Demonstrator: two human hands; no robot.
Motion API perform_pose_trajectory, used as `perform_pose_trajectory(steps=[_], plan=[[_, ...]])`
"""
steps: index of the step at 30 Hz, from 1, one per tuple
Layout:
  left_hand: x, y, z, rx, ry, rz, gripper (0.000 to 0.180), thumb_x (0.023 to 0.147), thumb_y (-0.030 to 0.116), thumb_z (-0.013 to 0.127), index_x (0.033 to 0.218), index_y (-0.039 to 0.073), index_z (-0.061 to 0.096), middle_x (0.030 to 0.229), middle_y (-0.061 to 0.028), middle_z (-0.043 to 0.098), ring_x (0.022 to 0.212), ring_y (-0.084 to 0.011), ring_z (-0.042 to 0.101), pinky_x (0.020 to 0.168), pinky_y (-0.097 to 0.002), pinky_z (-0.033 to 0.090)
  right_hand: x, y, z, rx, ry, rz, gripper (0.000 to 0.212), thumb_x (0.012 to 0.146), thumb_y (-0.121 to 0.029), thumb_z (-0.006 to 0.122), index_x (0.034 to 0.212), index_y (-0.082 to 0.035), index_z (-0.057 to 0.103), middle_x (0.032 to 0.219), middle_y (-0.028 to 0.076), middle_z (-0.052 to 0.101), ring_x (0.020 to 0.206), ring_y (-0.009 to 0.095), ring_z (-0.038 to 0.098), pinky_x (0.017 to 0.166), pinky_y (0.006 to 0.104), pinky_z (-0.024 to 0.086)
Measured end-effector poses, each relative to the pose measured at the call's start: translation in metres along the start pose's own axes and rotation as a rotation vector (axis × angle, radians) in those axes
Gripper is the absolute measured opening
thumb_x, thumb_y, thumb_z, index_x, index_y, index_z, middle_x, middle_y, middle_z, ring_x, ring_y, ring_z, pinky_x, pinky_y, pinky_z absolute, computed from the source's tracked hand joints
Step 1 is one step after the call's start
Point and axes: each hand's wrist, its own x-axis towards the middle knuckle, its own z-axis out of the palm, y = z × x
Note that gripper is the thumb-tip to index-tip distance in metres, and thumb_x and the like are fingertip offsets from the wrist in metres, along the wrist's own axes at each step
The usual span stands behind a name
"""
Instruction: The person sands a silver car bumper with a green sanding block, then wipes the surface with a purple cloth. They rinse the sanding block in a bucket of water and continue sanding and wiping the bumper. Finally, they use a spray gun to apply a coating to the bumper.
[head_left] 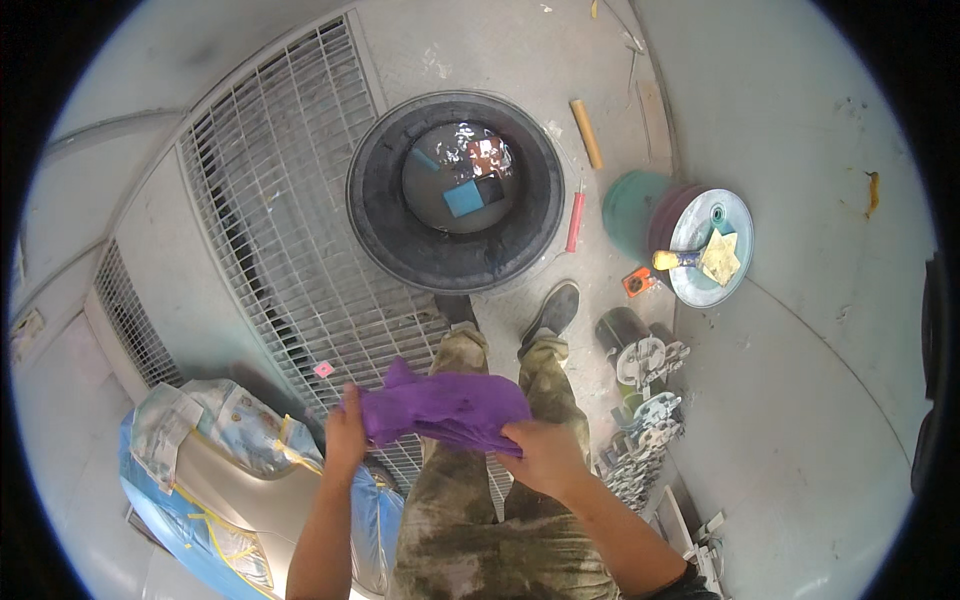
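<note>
Head view, looking straight down: the person stands on a grey concrete floor (pixel 800 420) in stained camouflage trousers (pixel 480 520), holding a purple cloth (pixel 450 408) bunched in front of the thighs, stretched between both hands. The left hand (pixel 345 435) grips the cloth's left end, its fingers curled shut around the fabric; the right hand (pixel 545 458) clamps the lower right edge, fingers pressed closed on it with the thumb on top. Just ahead of the shoes lies a black tyre (pixel 455 190) flat on the floor, its centre filled with water in which a blue sponge (pixel 465 197) and some other bits float. To the tyre's left runs a metal floor grating (pixel 270 210). Right of the tyre lie a red-handled tool (pixel 575 222) and a yellowish wooden stick (pixel 586 133), and further right a round tin lid (pixel 712 245) carrying a yellow rag and a brush. Near the right leg sits a cluster of metal cans and parts (pixel 645 400). At lower left, a car body panel (pixel 220 480) masked with paper and blue film sits close to the left forearm.
</note>
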Motion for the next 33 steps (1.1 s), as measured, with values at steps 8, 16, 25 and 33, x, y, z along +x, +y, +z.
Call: perform_pose_trajectory(steps=[8,16,25,33], plan=[[0.029,0.018,-0.062,-0.981,-0.401,-0.516,0.031,0.099,0.043,0.059,0.081,0.018,0.063,0.063,0.0082,0.062,0.054,-0.0039,0.061,0.045,-0.0192,0.049,0.012,0.061,-0.041,0.276,0.04,-0.114,0.023,0.086,-0.011,0.066,0.107,-0.012,0.057,0.077,0.009,0.067,0.067,0.031,0.068,0.06,0.0425,0.052],[0.087,0.032,-0.056,-1.308,-0.313,-0.264,0.03,0.1,0.029,0.047,0.074,0.016,0.055,0.063,0.0035,0.061,0.054,-0.0113,0.061,0.05,-0.0268,0.054,0.084,0.079,-0.077,0.286,0.556,-0.354,0.028,0.09,-0.002,0.062,0.117,-0.009,0.056,0.102,0.01,0.069,0.073,0.027,0.068,0.065,0.0352,0.054],[0.099,0.132,0.064,-0.9,-0.087,0.205,0.042,0.1,0.038,0.059,0.127,0.006,0.053,0.121,-0.0066,0.058,0.109,-0.0199,0.058,0.094,-0.04,0.05,0.169,0.413,0.067,0.877,0.894,0.683,0.045,0.086,-0.014,0.069,0.125,0.002,0.054,0.102,0.014,0.067,0.081,0.02,0.066,0.064,0.0339,0.055],[0.086,0.113,0.08,-0.734,0.236,0.403,0.03,0.098,0.009,0.062,0.127,0.006,0.055,0.097,-0.0007,0.062,0.078,-0.0087,0.057,0.07,-0.0211,0.047,0.24,0.568,-0.025,1.086,1.087,1.015,0.063,0.083,-0.035,0.074,0.132,-0.001,0.053,0.117,0.017,0.067,0.098,0.029,0.068,0.08,0.0418,0.056]])
